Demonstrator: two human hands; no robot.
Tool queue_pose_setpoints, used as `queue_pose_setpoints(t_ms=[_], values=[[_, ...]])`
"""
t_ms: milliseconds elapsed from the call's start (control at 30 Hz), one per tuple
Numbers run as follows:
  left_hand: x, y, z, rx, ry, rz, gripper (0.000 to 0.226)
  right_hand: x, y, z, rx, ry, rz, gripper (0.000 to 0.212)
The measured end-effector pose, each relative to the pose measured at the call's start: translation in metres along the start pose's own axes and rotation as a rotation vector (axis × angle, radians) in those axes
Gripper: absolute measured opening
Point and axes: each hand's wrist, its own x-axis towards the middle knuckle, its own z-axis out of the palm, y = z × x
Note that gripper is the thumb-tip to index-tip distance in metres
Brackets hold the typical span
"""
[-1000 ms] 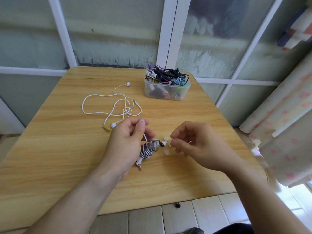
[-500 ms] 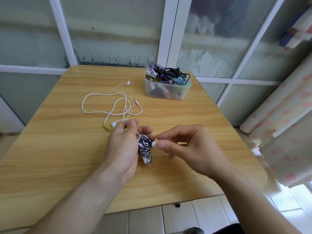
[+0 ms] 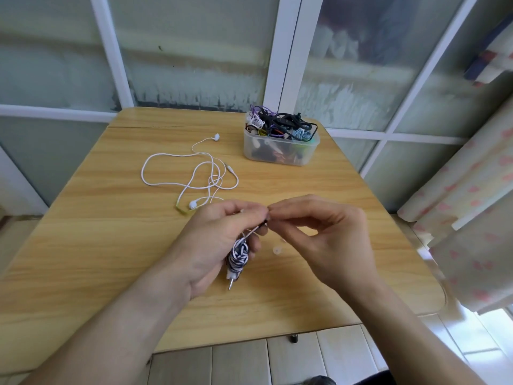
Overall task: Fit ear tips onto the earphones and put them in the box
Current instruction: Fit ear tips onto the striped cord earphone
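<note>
My left hand [image 3: 219, 240] grips a coiled black-and-white striped earphone bundle [image 3: 239, 255], its jack pointing down toward the table. Its thumb and forefinger hold one earbud up at the fingertips. My right hand [image 3: 324, 240] pinches at that earbud tip, fingertips meeting the left hand's; the ear tip itself is hidden between the fingers. A loose clear ear tip [image 3: 276, 250] lies on the table just below my right hand. The clear plastic box [image 3: 280, 151] stuffed with earphones stands at the back of the table.
A white earphone set [image 3: 194, 176] lies uncoiled on the wooden table [image 3: 97, 232] left of the box, one bud near my left hand. Window frames rise behind the table. A curtain [image 3: 472, 218] hangs at the right edge.
My left hand lifted the striped bundle off the table and raised one earbud. My right hand moved left from the loose ear tips to meet it, fingertips now touching.
</note>
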Motion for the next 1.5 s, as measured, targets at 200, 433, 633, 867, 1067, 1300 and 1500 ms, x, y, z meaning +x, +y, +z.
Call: queue_pose_setpoints(t_ms=[200, 433, 633, 867, 1067, 1300, 1500], values=[[-0.002, -0.001, -0.006, 0.013, -0.052, 0.078, 0.027, 0.003, -0.004, -0.002, 0.101, 0.078, 0.101, 0.017], [-0.003, -0.001, -0.004, 0.074, -0.074, 0.223, 0.031, 0.003, -0.002, -0.003, 0.337, 0.007, 0.277, 0.027], [-0.003, 0.001, -0.006, 0.149, -0.090, 0.279, 0.025, 0.004, -0.005, -0.002, 0.380, 0.027, 0.239, 0.026], [-0.004, 0.001, -0.006, 0.114, -0.050, 0.265, 0.013, 0.005, -0.004, -0.009, 0.313, -0.126, 0.178, 0.022], [-0.005, 0.000, -0.004, 0.118, -0.059, 0.235, 0.013, 0.006, -0.003, -0.013, 0.317, -0.158, 0.202, 0.017], [-0.009, 0.001, 0.000, 0.053, -0.104, 0.097, 0.014, 0.006, 0.000, -0.017, 0.291, -0.207, 0.145, 0.015], [-0.012, 0.005, 0.002, 0.062, -0.165, 0.055, 0.021, 0.006, 0.000, -0.021, 0.313, -0.266, 0.165, 0.014]])
